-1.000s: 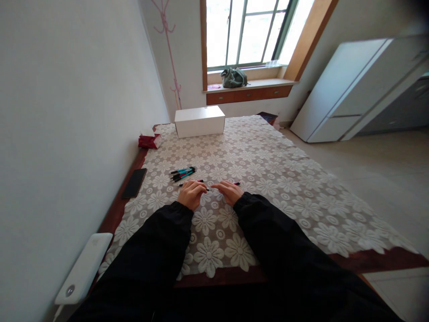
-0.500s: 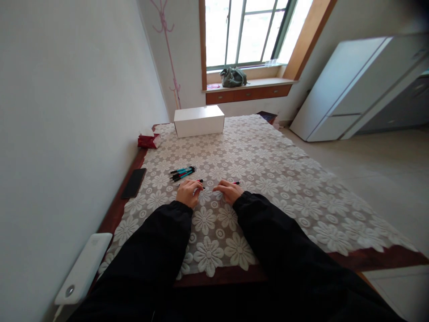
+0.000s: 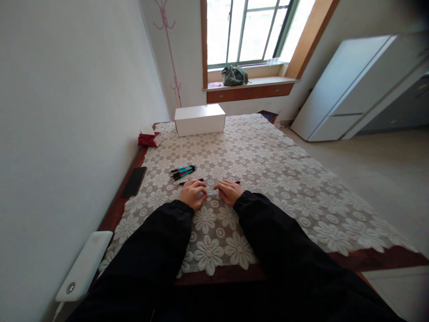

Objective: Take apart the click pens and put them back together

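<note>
left hand: the left hand [image 3: 193,195] is pinching a thin pale piece [image 3: 212,193] between thumb and finger, low over the cloth.
right hand: the right hand [image 3: 229,192] is curling toward the piece's other end, fingertips meeting it; cannot tell whether they are gripping.
thin piece: is bridging the gap between both hands, looking clear or whitish; too small for finer detail.
single pens: a black-and-pink pen [image 3: 191,182] is lying just beyond the left hand; another pen [image 3: 237,182] is showing its dark end past the right, mostly hidden.
pen pile: teal, black and pink pens [image 3: 182,172] are lying bunched farther off; any print is too small to read.
lettering: the white device [image 3: 84,267] at the near left is bearing faint marks, illegible; the white box [image 3: 200,123] is carrying a tiny mark on its top edge, unreadable.
cloth: flowered lace tablecloth [image 3: 208,254] is lying under hands and pens.
</note>
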Motion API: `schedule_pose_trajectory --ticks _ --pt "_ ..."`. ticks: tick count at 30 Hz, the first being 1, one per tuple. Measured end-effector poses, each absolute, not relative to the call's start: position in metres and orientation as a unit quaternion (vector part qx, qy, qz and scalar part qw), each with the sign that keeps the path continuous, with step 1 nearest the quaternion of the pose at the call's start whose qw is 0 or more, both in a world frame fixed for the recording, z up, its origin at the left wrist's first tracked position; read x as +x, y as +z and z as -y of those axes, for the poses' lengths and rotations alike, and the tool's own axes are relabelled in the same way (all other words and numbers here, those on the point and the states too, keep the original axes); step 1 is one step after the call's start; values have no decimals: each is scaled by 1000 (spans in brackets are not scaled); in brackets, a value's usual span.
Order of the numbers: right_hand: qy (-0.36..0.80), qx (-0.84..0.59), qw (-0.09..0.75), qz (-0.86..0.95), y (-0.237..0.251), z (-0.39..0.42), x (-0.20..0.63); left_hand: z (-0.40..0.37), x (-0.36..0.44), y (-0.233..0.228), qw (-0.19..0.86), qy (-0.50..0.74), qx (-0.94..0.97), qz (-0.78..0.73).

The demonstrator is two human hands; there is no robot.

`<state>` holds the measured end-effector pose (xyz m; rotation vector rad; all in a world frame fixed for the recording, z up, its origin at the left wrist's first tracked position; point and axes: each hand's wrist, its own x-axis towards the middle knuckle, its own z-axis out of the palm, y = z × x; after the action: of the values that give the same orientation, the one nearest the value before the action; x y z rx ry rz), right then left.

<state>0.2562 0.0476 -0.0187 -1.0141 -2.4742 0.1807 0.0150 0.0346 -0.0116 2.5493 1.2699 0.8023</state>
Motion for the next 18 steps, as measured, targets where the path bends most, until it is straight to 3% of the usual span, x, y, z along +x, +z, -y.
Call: schedule_pose_trajectory --ticks 8,14,18 --pt "32 -394 210 894 -17 -48 262 -28 16 -1 80 255 852 -449" --pt "1 -441 258 860 -13 -56 276 -29 16 1 83 272 836 -469" --pt "-14 -485 233 843 -19 -65 291 -30 16 0 78 300 816 -487"
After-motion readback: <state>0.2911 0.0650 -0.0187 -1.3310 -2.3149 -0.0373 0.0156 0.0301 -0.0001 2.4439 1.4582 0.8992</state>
